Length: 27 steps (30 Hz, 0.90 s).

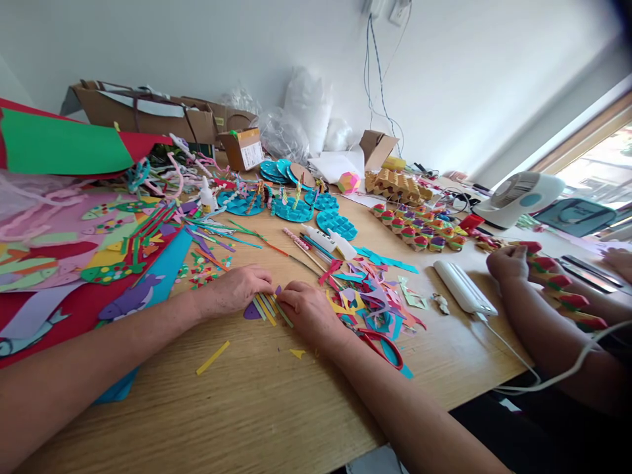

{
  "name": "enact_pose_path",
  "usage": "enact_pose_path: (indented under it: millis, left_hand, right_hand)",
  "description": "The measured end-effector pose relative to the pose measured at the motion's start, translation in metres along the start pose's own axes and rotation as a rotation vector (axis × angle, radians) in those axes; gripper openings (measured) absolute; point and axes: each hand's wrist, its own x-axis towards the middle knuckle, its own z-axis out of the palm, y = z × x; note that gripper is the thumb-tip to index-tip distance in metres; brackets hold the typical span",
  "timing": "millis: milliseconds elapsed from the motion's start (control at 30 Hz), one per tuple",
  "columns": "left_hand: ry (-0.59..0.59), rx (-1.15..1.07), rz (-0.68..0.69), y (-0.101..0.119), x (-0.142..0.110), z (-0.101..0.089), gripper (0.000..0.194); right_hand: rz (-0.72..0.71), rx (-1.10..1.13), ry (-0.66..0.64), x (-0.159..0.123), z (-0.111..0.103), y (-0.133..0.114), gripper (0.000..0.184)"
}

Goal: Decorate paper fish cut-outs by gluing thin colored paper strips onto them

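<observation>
A small purple paper fish (252,311) lies on the wooden table between my hands, crossed by several slanting yellow and pale green paper strips (267,308). My left hand (241,288) is closed, its bent fingertips gripping the upper left side of the fish and strips. From the right, my right hand (310,316) presses its closed fingers on the other end, covering part of it. A loose yellow strip (212,358) and a yellow scrap (297,354) lie nearer me. Red-handled scissors (382,347) rest by my right forearm.
Coloured paper scraps (378,296) pile up right of my hands, with glue bottles (323,238) behind. Decorated paper fish (111,273) cover the left side. A white power bank (464,288) lies right. Another person's hand (507,264) holds a painted egg-carton strip (560,283).
</observation>
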Motion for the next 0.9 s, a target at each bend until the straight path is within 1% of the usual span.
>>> enact_pose_path:
  millis: [133, 367, 433, 500, 567, 633, 733, 900]
  left_hand:
    - [0.000, -0.002, 0.003, 0.001, 0.000, -0.001, 0.032]
    - [-0.025, 0.014, 0.022, 0.004, 0.000, -0.006, 0.024]
    - [-0.027, 0.020, 0.026, 0.003, 0.000, -0.006, 0.024]
    - [-0.026, 0.021, 0.028, 0.001, 0.001, -0.005, 0.024]
    - [-0.011, 0.014, 0.033, 0.000, 0.002, -0.004, 0.026]
    - [-0.004, 0.005, 0.027, -0.001, 0.002, -0.004, 0.027]
    - [-0.006, -0.009, 0.009, 0.001, 0.003, -0.006, 0.029]
    - [-0.018, -0.040, -0.012, 0.002, 0.006, -0.007, 0.035]
  right_hand:
    - [0.003, 0.046, 0.009, 0.001, -0.002, -0.001, 0.023]
    - [0.017, 0.132, 0.034, 0.001, 0.000, 0.001, 0.020]
    - [0.005, 0.160, 0.040, 0.000, -0.001, 0.002, 0.018]
    - [0.000, 0.192, 0.057, 0.000, -0.004, 0.002, 0.021]
    - [0.033, 0.229, 0.093, 0.000, -0.008, 0.002, 0.025]
    - [0.095, 0.263, 0.123, 0.001, -0.011, 0.002, 0.022]
    - [0.138, 0.281, 0.107, 0.003, -0.010, 0.001, 0.015]
    - [0.117, 0.236, 0.073, 0.008, -0.002, 0.002, 0.019]
